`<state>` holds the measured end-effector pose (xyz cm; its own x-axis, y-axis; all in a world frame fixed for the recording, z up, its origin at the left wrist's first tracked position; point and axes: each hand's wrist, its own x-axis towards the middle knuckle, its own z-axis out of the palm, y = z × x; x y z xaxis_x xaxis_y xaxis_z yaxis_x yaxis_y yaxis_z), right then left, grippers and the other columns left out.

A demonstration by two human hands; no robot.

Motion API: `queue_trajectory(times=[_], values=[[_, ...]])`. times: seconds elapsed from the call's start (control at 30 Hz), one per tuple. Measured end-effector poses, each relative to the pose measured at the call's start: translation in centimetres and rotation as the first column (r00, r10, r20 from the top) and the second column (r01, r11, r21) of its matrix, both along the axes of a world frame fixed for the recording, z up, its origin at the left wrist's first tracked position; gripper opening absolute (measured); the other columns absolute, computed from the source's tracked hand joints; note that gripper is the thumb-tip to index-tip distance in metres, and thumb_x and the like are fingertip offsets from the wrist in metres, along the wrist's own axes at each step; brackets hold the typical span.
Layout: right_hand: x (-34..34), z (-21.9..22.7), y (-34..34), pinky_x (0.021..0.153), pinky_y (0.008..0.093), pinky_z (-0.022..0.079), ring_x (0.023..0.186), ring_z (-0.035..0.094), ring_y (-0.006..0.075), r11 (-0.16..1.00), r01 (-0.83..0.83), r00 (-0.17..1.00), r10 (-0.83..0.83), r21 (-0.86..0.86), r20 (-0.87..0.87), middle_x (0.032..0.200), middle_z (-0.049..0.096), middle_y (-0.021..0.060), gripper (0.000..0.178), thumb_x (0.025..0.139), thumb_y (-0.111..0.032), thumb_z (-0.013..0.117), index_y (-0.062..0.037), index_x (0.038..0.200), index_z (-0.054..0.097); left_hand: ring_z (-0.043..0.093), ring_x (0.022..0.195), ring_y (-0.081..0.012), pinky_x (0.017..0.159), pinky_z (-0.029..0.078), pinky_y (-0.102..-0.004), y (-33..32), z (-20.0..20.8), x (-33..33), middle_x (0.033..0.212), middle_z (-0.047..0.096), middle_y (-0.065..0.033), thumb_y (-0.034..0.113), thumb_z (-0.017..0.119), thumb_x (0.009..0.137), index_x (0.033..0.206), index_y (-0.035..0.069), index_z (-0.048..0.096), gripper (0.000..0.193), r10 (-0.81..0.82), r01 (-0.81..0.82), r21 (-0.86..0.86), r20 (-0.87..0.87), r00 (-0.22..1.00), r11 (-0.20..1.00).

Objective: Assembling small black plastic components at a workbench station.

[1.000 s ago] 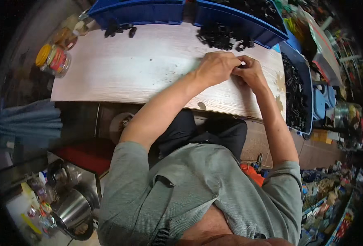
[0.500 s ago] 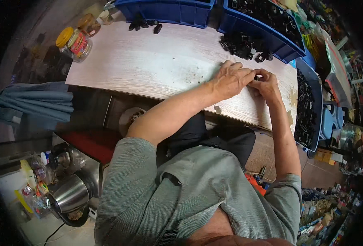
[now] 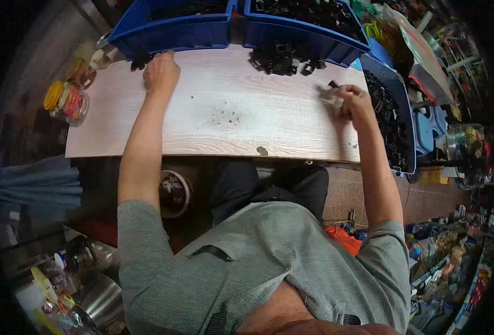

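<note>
- Left hand (image 3: 161,72) is reaching to the upper left, fingers curled over small black parts (image 3: 139,60) by the left bin (image 3: 174,34).
- Right hand (image 3: 352,100) is pinching a small part (image 3: 332,96) at right.
- Progress: a loose pile (image 3: 283,59) is still waiting; bins are holding many.
- Earlier, both hands were working together at centre-right; now they are apart.

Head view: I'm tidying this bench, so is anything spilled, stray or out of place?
Yes. Dark crumbs are scattered mid-board on the pale board, and a heap of black parts lies loose on it outside the blue bins. Nothing looks damaged.
</note>
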<state>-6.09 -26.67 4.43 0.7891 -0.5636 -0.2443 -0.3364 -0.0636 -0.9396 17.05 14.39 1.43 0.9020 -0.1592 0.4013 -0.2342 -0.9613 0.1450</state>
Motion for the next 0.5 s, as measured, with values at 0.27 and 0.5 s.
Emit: queue_trajectory(times=[0.27, 0.5], values=[[0.8, 0.4, -4.4, 0.051, 0.0388, 0.061, 0.055, 0.062, 0.0176, 0.958, 0.278, 0.951, -0.284, 0.065, 0.124, 0.061, 0.05, 0.0005, 0.04, 0.079, -0.027, 0.084, -0.0047, 0.109, 0.069, 0.068, 0.103, -0.0369, 0.092, 0.052, -0.0412, -0.2, -0.2, -1.3, 0.112, 0.072, -0.0188, 0.017, 0.06, 0.089, 0.121, 0.012, 0.071, 0.034, -0.193, 0.201, -0.35, 0.058, 0.979, 0.915], [5.5, -0.4, 0.0, 0.045, 0.0322, 0.049, 0.05, 0.048, 0.0127, 0.989, 0.146, 0.989, -0.146, -0.02, -0.001, 0.062, 0.048, -0.0007, 0.031, 0.079, -0.026, 0.084, -0.0082, 0.1, 0.07, 0.069, 0.093, -0.0362, 0.084, 0.053, -0.0416, -1.5, -1.2, -4.7, 0.102, 0.073, -0.0173, 0.03, 0.06, 0.094, 0.109, 0.009, 0.075, 0.029, -0.167, 0.139, -0.355, -0.049, 0.985, 0.924]])
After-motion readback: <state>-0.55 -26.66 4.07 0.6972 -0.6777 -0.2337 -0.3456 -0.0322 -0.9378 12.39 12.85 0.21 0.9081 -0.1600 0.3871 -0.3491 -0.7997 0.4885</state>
